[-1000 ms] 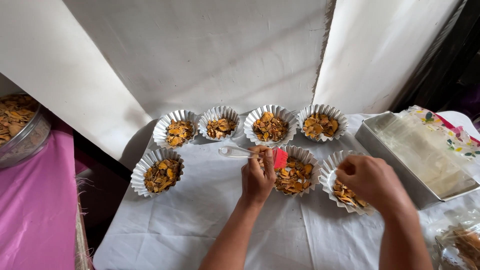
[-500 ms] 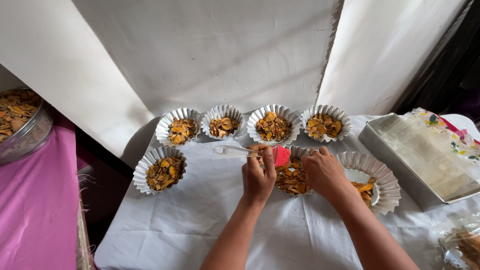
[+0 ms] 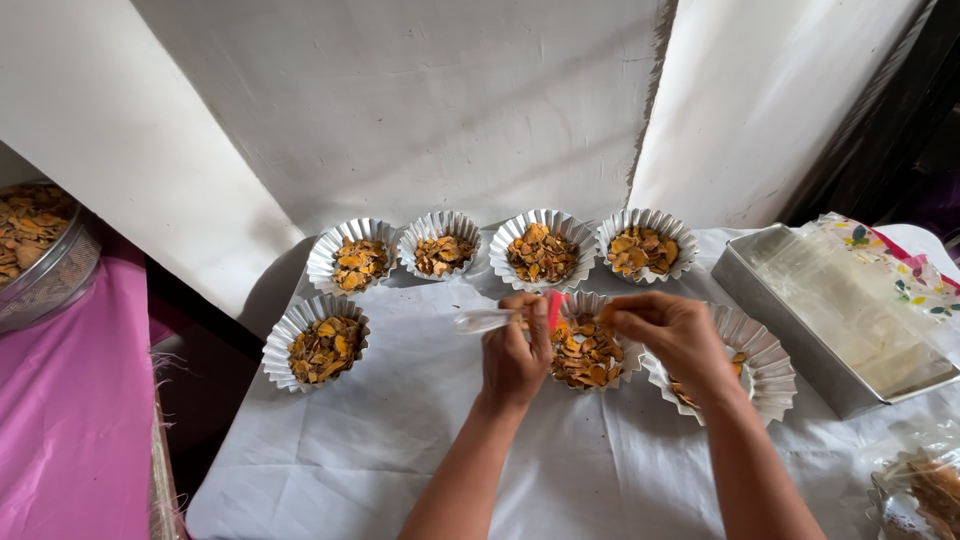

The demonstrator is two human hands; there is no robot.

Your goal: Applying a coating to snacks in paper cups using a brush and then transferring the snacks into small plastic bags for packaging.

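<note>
The right hand (image 3: 675, 335) has come in from the fluted cup (image 3: 765, 360) at the right and is now pinching at the middle cup (image 3: 588, 350) of orange-brown chips. The left hand (image 3: 515, 350) is clenching a clear-handled tool with a red tip (image 3: 500, 318) just above that cup, on the white cloth (image 3: 400, 440).

A small food-preparation spot, likely in a home: a table (image 3: 380, 450) under white cloth carries fluted foil cups (image 3: 352, 258) of dried orange-brown chips, a metal tray (image 3: 770, 300) at right (clear sheets inside), and a metal bowl (image 3: 50, 285) on pink cloth at left, against whitewashed walls.
</note>
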